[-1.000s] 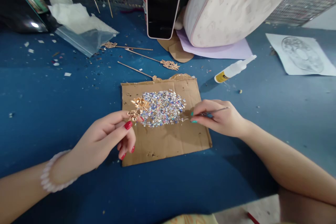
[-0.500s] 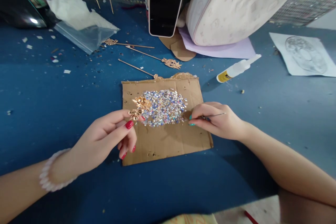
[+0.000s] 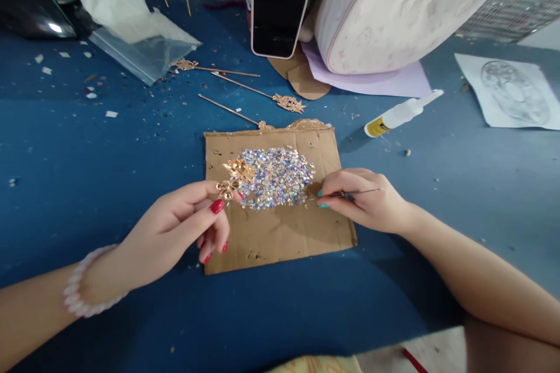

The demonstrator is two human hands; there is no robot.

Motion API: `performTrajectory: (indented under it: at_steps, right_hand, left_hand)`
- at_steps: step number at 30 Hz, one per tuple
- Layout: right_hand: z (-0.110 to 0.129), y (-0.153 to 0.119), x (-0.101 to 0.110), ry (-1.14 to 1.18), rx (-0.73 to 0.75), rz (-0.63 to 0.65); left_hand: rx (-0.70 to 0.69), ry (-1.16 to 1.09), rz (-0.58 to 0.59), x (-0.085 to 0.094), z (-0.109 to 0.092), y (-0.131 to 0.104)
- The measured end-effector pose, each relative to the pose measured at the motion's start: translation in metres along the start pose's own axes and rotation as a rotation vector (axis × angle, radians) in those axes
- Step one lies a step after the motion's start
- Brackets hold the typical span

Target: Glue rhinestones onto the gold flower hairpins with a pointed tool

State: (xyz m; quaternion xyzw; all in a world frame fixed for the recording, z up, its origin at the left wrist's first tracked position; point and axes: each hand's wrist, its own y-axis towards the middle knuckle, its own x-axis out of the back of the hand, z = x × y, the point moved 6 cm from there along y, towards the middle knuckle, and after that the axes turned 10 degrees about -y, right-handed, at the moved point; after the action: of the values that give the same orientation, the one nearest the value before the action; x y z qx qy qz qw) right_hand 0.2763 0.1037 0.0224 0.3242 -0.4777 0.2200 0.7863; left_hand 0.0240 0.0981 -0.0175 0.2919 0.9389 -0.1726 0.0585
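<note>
Between thumb and index finger, my left hand (image 3: pixel 175 230) pinches a gold-coloured ornament (image 3: pixel 239 171) with leaf-like points, held over the left part of a pile of small shiny stones (image 3: pixel 280 178). The pile lies on a piece of brown cardboard (image 3: pixel 280 239). At the cardboard's right side, my right hand (image 3: pixel 365 198) is closed on a thin metal tool (image 3: pixel 370 190) that sticks out across the fingers. The tool's tip, near the right edge of the pile, is too small to make out.
Behind the cardboard lie gold hairpins (image 3: pixel 289 103). A glue bottle (image 3: pixel 389 118) rests to the right, near a printed paper (image 3: pixel 511 90). Farther back are a phone (image 3: pixel 282 6), a pale bag (image 3: pixel 385 17) and a plastic bag (image 3: pixel 140 52) with white tissue.
The view has shifted slightly, so the objects at the back sit a little higher. Both hands keep nearly the same pose, each still holding its item.
</note>
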Motion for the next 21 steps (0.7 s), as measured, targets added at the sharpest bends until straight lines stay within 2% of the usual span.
performTrajectory:
  at_steps: [5, 13, 21]
  right_hand:
    - [0.0035, -0.0009, -0.0013, 0.047, 0.012, 0.010]
    - [0.0030, -0.0005, 0.0002, 0.014, 0.017, -0.042]
    - [0.0035, -0.0012, -0.0013, -0.004, 0.022, -0.013]
  left_hand:
    - [0.057, -0.009, -0.019, 0.0008, 0.0019, -0.0016]
    - [0.054, -0.022, -0.012, 0.0000, 0.0014, -0.0020]
    - [0.044, -0.015, -0.011, -0.0036, -0.0037, 0.0001]
